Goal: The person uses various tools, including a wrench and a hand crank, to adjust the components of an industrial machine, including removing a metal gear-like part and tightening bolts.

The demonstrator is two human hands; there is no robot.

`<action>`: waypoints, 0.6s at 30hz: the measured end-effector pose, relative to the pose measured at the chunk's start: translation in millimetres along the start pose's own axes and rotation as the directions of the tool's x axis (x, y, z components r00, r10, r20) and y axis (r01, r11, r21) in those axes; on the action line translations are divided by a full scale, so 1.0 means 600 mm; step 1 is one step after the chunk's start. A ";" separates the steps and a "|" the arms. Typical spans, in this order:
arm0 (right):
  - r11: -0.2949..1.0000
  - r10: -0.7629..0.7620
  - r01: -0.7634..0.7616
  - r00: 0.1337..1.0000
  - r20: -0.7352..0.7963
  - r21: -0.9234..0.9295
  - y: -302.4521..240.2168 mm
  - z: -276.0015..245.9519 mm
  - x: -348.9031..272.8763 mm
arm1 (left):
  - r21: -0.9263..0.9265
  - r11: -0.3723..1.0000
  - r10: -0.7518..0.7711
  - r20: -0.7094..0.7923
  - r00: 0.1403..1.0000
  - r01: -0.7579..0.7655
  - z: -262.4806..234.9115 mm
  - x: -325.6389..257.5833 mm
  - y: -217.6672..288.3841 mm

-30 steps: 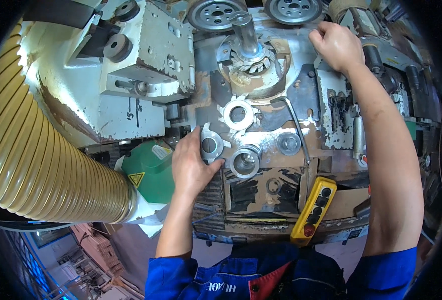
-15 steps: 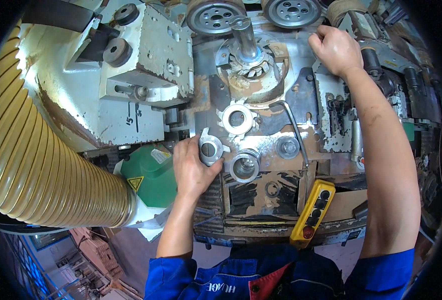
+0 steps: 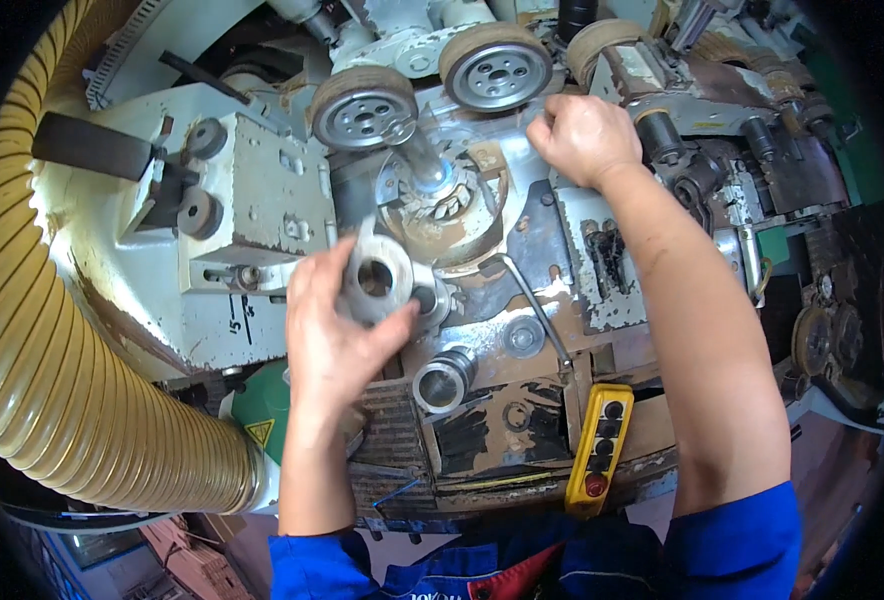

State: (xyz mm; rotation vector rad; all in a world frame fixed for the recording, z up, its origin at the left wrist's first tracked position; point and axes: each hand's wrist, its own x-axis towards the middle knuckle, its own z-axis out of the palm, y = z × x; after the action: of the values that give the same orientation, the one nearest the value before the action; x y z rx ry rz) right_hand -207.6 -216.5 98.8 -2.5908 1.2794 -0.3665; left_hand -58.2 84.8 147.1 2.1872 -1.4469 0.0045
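My left hand (image 3: 327,340) grips a toothed metal cutter ring (image 3: 398,262) by its rim, thumb on one side and fingers on the other. The ring is lifted above the machine table and slightly blurred. Partly behind it lies a second toothed ring (image 3: 444,306). Just beyond stands an upright spindle (image 3: 420,160) with a bladed cutter (image 3: 452,205) around its base. My right hand (image 3: 592,140) is closed in a fist by the table's far right edge, near a rubber-rimmed wheel (image 3: 497,75); anything inside it is hidden. Nearer me are a metal sleeve (image 3: 460,366) and a round disc (image 3: 524,337).
An L-shaped hex key (image 3: 537,305) lies right of the rings. A yellow push-button pendant (image 3: 599,440) hangs at the front edge. To the left stand a pale machine block (image 3: 262,190) and a thick ribbed hose (image 3: 92,400). Another wheel (image 3: 364,108) sits behind the spindle.
My left hand has picked the toothed ring up off the table and moved it toward the spindle. My right fist stays near the wheels. The whole view has shifted and turned.
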 end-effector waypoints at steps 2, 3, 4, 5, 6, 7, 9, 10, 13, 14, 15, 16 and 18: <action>0.999 -0.030 0.031 0.999 -0.029 0.019 -0.002 0.007 -0.001 | 0.038 0.999 -0.015 -0.046 0.999 0.016 0.007 0.056 -0.003; 0.999 -0.026 0.027 1.000 -0.013 0.019 -0.004 0.009 0.000 | -0.014 1.000 -0.017 -0.048 0.999 0.016 0.012 0.084 -0.006; 1.000 -0.020 0.020 1.000 -0.006 0.020 -0.004 0.001 0.000 | -0.065 0.998 -0.010 -0.054 0.998 0.006 0.011 0.114 -0.002; 1.000 -0.013 0.014 1.000 -0.013 0.016 -0.001 -0.003 0.000 | -0.048 0.998 0.026 -0.060 0.998 -0.028 0.018 0.141 -0.006; 1.000 -0.010 0.011 1.000 -0.020 0.018 -0.001 -0.005 0.000 | -0.024 0.998 0.059 -0.065 0.996 -0.061 0.021 0.164 -0.010; 1.000 -0.014 0.014 1.000 -0.025 0.011 -0.001 -0.004 0.000 | -0.018 1.000 0.016 -0.048 0.999 -0.017 0.024 0.180 -0.001; 1.000 -0.020 0.020 1.000 -0.015 0.021 -0.002 -0.003 0.000 | -0.018 1.000 -0.001 -0.011 1.000 0.001 0.038 0.209 -0.010; 1.000 -0.021 0.021 1.000 -0.009 0.024 -0.001 -0.002 0.000 | -0.015 1.000 0.001 -0.006 1.000 -0.002 0.045 0.218 -0.013; 0.999 0.006 -0.007 1.000 0.019 0.041 -0.007 -0.009 -0.002 | -0.025 1.000 0.000 0.006 1.000 0.000 0.058 0.235 -0.020; 0.999 0.021 -0.023 0.999 0.047 0.041 -0.009 -0.012 -0.001 | -0.043 0.999 -0.020 0.020 1.000 0.021 0.058 0.241 -0.020; 0.998 0.032 -0.034 0.999 0.044 0.049 -0.008 -0.007 -0.001 | -0.059 0.997 -0.041 0.038 0.998 0.044 0.058 0.244 -0.020; 0.998 0.019 -0.019 1.000 0.012 0.056 -0.005 0.000 -0.001 | -0.074 0.995 -0.062 0.056 0.996 0.066 0.058 0.247 -0.021; 0.998 -0.007 0.011 0.999 -0.054 0.065 0.003 0.011 0.000 | -0.058 0.998 -0.029 0.069 0.997 0.033 0.061 0.251 -0.024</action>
State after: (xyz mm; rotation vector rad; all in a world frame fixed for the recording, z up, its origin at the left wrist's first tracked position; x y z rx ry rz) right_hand -207.0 -216.9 92.2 -2.5493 1.2513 -0.4742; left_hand 9.2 -55.6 151.2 2.1807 -1.4314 -0.1230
